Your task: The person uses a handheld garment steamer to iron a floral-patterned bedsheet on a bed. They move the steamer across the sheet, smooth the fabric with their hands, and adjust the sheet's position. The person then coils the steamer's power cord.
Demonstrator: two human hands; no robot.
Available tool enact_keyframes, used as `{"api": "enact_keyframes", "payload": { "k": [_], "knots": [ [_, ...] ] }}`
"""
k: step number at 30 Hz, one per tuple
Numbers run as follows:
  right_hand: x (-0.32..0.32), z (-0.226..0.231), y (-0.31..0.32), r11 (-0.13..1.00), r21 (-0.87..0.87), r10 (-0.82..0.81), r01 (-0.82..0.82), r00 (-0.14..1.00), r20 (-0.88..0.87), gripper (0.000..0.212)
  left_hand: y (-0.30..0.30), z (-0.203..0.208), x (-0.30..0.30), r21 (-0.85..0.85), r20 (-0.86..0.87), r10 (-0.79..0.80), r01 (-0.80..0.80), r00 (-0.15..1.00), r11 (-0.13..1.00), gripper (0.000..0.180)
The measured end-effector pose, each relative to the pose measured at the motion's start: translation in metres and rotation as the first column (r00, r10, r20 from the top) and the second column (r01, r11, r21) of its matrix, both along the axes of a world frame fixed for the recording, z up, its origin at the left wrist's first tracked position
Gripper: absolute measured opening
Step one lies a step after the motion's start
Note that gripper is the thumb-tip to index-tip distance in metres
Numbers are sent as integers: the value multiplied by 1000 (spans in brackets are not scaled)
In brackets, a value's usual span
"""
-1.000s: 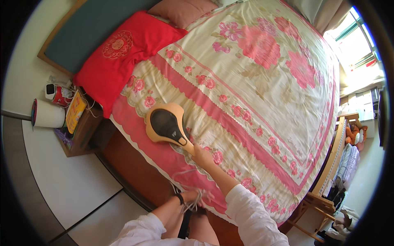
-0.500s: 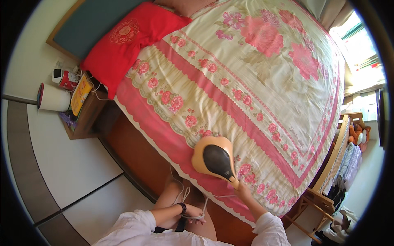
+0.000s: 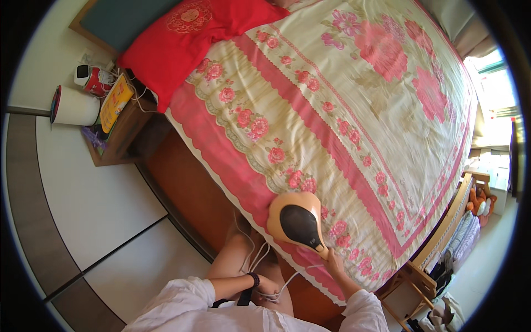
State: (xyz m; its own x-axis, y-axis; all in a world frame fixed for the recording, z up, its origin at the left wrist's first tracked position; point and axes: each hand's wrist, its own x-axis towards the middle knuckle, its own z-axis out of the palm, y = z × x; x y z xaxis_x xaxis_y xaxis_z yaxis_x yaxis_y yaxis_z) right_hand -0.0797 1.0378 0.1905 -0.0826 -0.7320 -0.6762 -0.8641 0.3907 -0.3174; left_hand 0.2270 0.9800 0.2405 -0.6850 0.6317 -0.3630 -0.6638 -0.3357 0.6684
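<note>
Handheld vacuum [image 3: 298,223], in right hand [image 3: 335,265], ahead of left hand [image 3: 269,286] holding cord [image 3: 292,276]

Right hand [image 3: 336,264] wrapped around the handle of a tan-and-black handheld bed vacuum [image 3: 298,221], its broad head on the floral bedspread's [image 3: 354,110] pink edge! Left hand [image 3: 269,286], dark bracelet [image 3: 255,280] at the wrist, gathers white cord [image 3: 301,270] above the thighs. Red pillow [image 3: 171,52] by the headboard [image 3: 113,22], wooden nightstand [image 3: 119,145] just beside.

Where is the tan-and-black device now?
In the head view, the device is just right of centre, by the near edge of the bedspread, its handle in the right grip.
</note>
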Motion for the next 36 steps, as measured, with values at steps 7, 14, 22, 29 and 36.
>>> {"api": "enact_keyframes", "payload": {
  "k": [7, 14, 22, 29, 36],
  "knots": [
    [130, -21, -171, 985, -136, 127, -110, 984, 123, 37, -13, -11, 31, 108, 58, 178, -183, 982, 977, 33],
    [286, -34, -330, 934, -323, 202, -155, 972, 117, 40, -44, -18, 49, 141, 64, 327, -333, 943, 932, 28],
    [362, -7, -408, 977, -202, 111, -66, 969, 221, 24, -90, -22, 64, 84, 124, 300, -311, 946, 947, 32],
    [267, -23, -317, 970, -241, 13, 44, 973, 232, 29, -77, -9, 57, 81, 117, 154, -164, 981, 983, 34],
    [137, -21, -157, 991, -106, -66, 77, 992, 105, 34, -18, -2, 17, 0, 74, -10, 10, 997, 1000, 34]
  ]
}}
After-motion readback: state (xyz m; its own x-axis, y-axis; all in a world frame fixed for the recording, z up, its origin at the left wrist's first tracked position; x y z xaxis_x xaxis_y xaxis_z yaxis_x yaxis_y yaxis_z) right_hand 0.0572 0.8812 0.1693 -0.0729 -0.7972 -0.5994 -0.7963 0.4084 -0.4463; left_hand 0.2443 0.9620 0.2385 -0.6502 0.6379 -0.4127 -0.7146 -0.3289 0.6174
